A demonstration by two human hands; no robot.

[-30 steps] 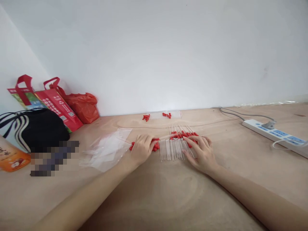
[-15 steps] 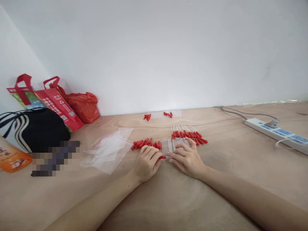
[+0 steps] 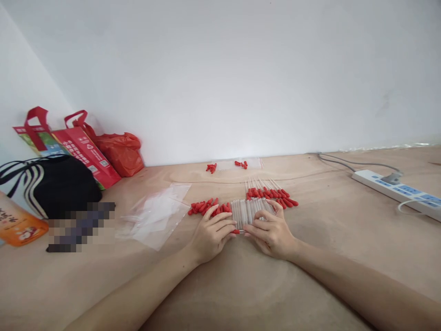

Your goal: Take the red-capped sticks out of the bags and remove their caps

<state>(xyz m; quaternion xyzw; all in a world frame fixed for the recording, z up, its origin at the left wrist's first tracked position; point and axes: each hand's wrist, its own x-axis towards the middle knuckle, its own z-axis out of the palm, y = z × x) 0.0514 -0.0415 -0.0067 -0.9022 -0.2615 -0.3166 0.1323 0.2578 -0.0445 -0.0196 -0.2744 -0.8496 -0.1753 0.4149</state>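
My left hand (image 3: 214,232) is closed on a red rubber dropper bulb (image 3: 235,231), its fingertips around it. My right hand (image 3: 270,230) pinches a clear glass dropper tube (image 3: 241,232), whose end meets the bulb. Just beyond my fingers lies a row of bare glass tubes (image 3: 244,209), side by side. Loose red bulbs (image 3: 205,206) are heaped by my left fingertips. Behind my right hand lie several droppers with red bulbs fitted (image 3: 267,192), their glass tips pointing to the wall.
Clear plastic zip bags (image 3: 160,214) lie left of my hands. More bulbs on a bag (image 3: 241,164) rest near the wall. A power strip (image 3: 396,188) with cords sits at right. Red shopping bags (image 3: 87,154), a black bag (image 3: 69,186) and an orange pouch (image 3: 22,223) fill the left side.
Both hands have moved slightly toward me with the bulb and tube. Less of the red bulb shows between my fingers, and more of the tube row shows.
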